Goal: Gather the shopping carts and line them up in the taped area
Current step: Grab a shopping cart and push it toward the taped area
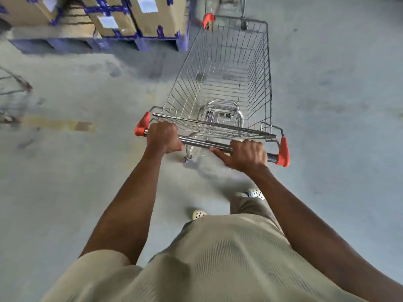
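Note:
A silver wire shopping cart [226, 70] with orange corner caps stands on the grey concrete floor right in front of me, its basket empty. My left hand [163, 137] grips the left end of its chrome handle bar [205, 143]. My right hand [245, 154] grips the right end of the same bar, fingers curled over it. Part of a second cart [231, 9] shows just beyond the front of mine at the top. Another cart's wire edge [15, 83] pokes in at the far left. A faded yellow tape strip [56, 125] lies on the floor to the left.
Stacked cardboard boxes [152, 16] with blue tape sit on a blue pallet [98, 43] at the upper left, close to the cart's front left corner. Open floor stretches to the right. My feet in white shoes [199, 214] are just behind the cart.

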The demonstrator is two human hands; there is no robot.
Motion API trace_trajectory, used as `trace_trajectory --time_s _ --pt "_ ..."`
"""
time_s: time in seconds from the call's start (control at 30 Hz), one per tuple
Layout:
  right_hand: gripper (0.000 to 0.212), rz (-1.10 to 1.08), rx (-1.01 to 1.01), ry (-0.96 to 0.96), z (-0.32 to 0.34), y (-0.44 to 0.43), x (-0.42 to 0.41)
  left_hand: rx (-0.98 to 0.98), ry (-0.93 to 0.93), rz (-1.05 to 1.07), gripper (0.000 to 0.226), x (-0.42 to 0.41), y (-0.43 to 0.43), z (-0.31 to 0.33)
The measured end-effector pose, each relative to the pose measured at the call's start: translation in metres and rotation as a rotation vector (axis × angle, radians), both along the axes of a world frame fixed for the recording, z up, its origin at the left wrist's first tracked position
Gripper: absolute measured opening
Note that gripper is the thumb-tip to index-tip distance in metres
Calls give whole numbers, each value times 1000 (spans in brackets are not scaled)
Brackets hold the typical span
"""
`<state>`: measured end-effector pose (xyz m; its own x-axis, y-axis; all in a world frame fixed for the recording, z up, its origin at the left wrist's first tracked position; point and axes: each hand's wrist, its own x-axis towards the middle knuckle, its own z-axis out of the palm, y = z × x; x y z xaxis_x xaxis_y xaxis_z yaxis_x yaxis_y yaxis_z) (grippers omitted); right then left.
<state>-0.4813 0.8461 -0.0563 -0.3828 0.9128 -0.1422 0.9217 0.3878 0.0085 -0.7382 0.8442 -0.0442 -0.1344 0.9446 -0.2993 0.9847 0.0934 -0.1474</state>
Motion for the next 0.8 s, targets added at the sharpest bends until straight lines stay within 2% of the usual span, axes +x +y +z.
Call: trace_trajectory --time_s 0.37,0.53,0.73,0.8 --pt "98 -410 98 70 1 39 161 11 -56 -353 25 174 123 -2" --pt "90 -625 161 83 -7 49 222 44 -106 -495 48 254 170 -4" --pt "89 -765 204 77 -10 74 298 159 -221 -674 69 344 228 -14" --pt "88 -809 235 79 -13 83 326 182 -253 -710 68 376 246 -19"
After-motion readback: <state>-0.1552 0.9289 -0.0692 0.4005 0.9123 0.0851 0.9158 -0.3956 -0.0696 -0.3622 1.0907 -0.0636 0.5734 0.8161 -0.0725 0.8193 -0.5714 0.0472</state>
